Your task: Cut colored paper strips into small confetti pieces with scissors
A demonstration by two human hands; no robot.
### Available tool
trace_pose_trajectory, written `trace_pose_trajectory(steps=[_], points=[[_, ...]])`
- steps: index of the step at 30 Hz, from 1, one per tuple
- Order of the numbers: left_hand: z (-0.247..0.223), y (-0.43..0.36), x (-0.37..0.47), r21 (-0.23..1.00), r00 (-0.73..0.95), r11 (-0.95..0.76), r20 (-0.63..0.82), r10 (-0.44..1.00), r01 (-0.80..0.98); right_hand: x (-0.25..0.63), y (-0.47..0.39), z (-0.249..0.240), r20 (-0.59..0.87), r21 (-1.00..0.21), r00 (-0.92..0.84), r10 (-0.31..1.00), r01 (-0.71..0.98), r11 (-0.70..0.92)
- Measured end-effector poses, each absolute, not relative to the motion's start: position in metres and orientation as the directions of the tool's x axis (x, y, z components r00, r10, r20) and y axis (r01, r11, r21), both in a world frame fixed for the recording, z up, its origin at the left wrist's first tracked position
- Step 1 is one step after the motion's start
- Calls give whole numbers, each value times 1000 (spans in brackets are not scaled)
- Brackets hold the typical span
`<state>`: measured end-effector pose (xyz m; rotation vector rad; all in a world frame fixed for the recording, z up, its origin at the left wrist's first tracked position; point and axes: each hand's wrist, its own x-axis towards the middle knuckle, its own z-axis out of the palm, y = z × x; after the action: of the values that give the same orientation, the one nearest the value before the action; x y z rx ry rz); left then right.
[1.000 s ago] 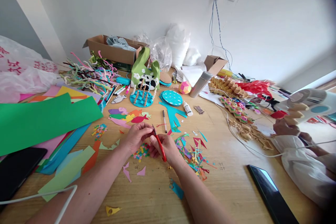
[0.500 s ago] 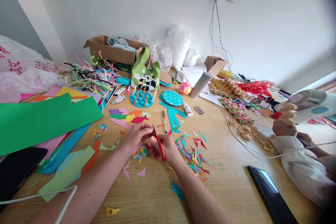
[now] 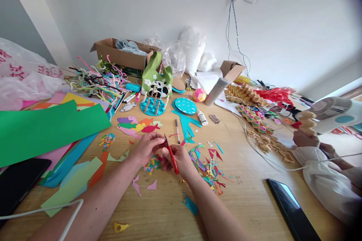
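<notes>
My right hand [image 3: 181, 158] grips a pair of red-handled scissors [image 3: 172, 157], blades pointing up and away from me. Close to the blade tips, my left hand [image 3: 151, 146] is closed in a pinch; what it holds is too small to make out. Small colored paper dots [image 3: 152, 165] lie on the table beneath both hands. To the right of my right hand spreads a heap of paper scraps [image 3: 209, 167]. Just beyond my fingers are several cut paper fish, including a red fish [image 3: 150, 128], and a pen [image 3: 177, 131].
Green paper sheets [image 3: 51, 130] and a dark device [image 3: 22, 184] cover the left side. A phone [image 3: 292, 209] lies at front right. Another person's hand [image 3: 305, 138] holds a piece of egg carton [image 3: 307, 123] at far right. A white cable [image 3: 271, 158] crosses the table.
My hands and the scissors stay almost exactly where they were. The other person's hand and egg carton piece at far right have shifted slightly.
</notes>
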<state>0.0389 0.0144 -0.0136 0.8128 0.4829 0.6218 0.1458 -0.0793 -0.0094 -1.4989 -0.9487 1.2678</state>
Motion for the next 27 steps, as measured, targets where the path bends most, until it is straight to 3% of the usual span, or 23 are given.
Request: trace_pose_trajectory(steps=[27], points=[[-15,15,39,804,719,516,-168,675,-296,146,-79,-10,-279,-958,186,942,20,-287]])
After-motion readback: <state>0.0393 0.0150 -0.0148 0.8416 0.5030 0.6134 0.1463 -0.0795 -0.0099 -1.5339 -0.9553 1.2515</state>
